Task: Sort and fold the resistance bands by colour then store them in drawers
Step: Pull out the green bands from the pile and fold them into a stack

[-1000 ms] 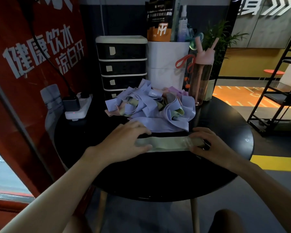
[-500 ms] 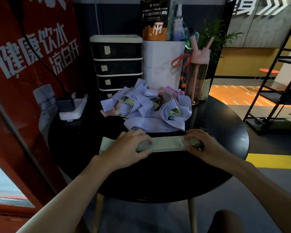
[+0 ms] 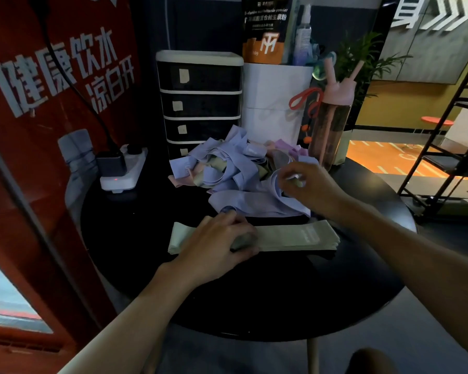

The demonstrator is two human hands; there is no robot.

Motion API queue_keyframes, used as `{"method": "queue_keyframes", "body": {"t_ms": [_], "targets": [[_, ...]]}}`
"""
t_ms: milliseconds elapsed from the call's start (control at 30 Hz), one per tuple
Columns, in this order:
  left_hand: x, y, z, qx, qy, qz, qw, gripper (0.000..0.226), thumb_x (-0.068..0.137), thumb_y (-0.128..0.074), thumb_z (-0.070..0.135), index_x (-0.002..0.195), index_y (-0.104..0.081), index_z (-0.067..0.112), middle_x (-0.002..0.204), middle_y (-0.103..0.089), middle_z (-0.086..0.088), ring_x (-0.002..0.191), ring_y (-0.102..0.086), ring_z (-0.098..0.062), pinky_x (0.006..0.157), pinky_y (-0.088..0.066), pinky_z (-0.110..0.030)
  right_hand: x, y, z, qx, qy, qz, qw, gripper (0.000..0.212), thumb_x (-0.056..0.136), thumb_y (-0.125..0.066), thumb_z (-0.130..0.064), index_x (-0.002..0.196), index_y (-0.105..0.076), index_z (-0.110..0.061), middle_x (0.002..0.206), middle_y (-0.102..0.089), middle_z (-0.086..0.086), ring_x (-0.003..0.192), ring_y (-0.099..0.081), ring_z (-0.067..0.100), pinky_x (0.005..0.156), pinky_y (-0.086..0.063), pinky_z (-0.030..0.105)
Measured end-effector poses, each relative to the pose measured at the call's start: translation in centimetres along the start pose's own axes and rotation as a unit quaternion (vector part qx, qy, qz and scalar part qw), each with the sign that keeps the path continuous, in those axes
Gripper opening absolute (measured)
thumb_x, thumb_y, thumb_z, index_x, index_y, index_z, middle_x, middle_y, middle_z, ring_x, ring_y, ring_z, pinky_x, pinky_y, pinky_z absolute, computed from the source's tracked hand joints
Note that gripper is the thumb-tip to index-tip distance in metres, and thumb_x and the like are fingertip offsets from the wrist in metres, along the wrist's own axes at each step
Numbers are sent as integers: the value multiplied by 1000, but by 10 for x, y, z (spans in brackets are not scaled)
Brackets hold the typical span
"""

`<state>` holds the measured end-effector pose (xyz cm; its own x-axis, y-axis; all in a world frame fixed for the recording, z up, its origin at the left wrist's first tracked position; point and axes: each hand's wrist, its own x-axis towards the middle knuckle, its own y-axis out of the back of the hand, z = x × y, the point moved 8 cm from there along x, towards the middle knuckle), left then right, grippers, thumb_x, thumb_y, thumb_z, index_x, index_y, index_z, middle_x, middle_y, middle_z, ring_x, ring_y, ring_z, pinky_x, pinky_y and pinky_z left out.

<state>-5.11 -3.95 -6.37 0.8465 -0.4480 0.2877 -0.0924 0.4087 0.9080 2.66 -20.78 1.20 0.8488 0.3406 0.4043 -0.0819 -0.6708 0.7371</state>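
Left hand (image 3: pixel 216 238) lies palm-down, pressing the flat, smooth pale-green elastic band (image 3: pixel 295 236) onto the round glossy black bench (image 3: pixel 254 292). Right hand (image 3: pixel 308 184), blurred, curls over the crumpled lilac band heap (image 3: pixel 235 168); its grip is unclear.

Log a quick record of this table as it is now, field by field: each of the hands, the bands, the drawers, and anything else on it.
left hand: rests on the green band stack, which lies flat at the front
right hand: in the mixed pile, fingers curled at a band; grip too blurred to tell
pile colours: mostly lilac, some green and pink, unsorted
drawer unit: behind the pile, visible drawers closed
also on the table: power strip, pink bottle
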Motion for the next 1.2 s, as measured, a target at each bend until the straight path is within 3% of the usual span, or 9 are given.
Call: {"method": "queue_keyframes", "body": {"t_ms": [67, 133, 267, 300, 433, 600, 867, 1033, 1200], "targets": [[1, -1, -1, -5, -4, -3, 1000, 38, 94, -55, 58, 125, -61, 37, 123, -52, 13, 117, -47, -10, 95, -39, -36, 24, -4, -2, -18, 5, 20, 1000, 10, 89, -63, -2, 95, -71, -4, 92, -69, 3, 79, -59, 13, 69, -43, 7], [1, -2, -2, -12, -2, -11, 1000, 38, 94, -55, 57, 126, -60, 38, 125, -53, 13, 120, -46, -11, 96, -37, -36, 46, -10, 2, -26, -21, 34, 999, 9, 89, -63, -2, 95, -71, -2, 89, -66, 5, 77, -56, 14, 62, -40, 5], [0, -3, -3, -1, -5, -15, 1000, 40, 95, -52, 58, 129, -57, 38, 126, -51, 11, 121, -44, -11, 96, -36, -34, 77, -27, 30, -53, -84, 24, 995, 9, 87, -62, -5, 82, -69, -3, 85, -68, 18, 75, -55, 20, 70, -45, 34], [1, -3, -3, 6, -4, -16, 1000, 40, 95, -51, 59, 129, -56, 39, 125, -50, 12, 120, -44, -11, 96, -36, -33, 81, -32, 39, -78, -95, 19, 992, 9, 87, -63, -8, 82, -70, -6, 87, -69, 15, 78, -57, 21, 75, -48, 41], [2, -4, -3, 15, 0, -20, 1000, 40, 95, -49, 60, 129, -55, 39, 125, -48, 14, 118, -41, -8, 95, -35, -32, 81, -45, 61, -103, -134, -28, 985, 24, 84, -65, -38, 102, -72, -25, 102, -69, -3, 97, -63, 19, 94, -50, 40], [2, -4, -3, 13, 2, -25, 1000, 41, 96, -49, 58, 131, -54, 37, 128, -47, 16, 118, -41, -7, 95, -34, -32, 75, -43, 72, -43, -185, 40, 981, 5, 84, -74, -27, 83, -73, -31, 93, -73, -2, 93, -66, 23, 88, -53, 39], [2, -3, -2, 21, 3, -31, 999, 39, 96, -46, 60, 128, -53, 39, 127, -46, 18, 118, -40, -5, 94, -32, -28, 81, -45, 71, -56, -211, 40, 975, 21, 80, -73, -29, 62, -64, -37, 87, -73, -5, 97, -61, 23, 99, -41, 47], [1, -3, -2, 25, 3, -25, 999, 38, 96, -47, 61, 125, -55, 40, 124, -47, 18, 119, -41, -6, 94, -34, -30, 87, -26, 53, -47, -178, 88, 979, 23, 84, -65, -13, 64, -69, -26, 76, -73, 2, 82, -65, 24, 93, -47, 43], [-1, -2, 1, 16, 1, -25, 1000, 39, 98, -48, 56, 130, -56, 34, 134, -47, 12, 127, -39, -11, 101, -33, -35, 92, 10, 9, 27, -84, 128, 988, 19, 84, -59, 3, 75, -72, -8, 73, -68, 5, 61, -60, 8, 62, -51, 23]]}}
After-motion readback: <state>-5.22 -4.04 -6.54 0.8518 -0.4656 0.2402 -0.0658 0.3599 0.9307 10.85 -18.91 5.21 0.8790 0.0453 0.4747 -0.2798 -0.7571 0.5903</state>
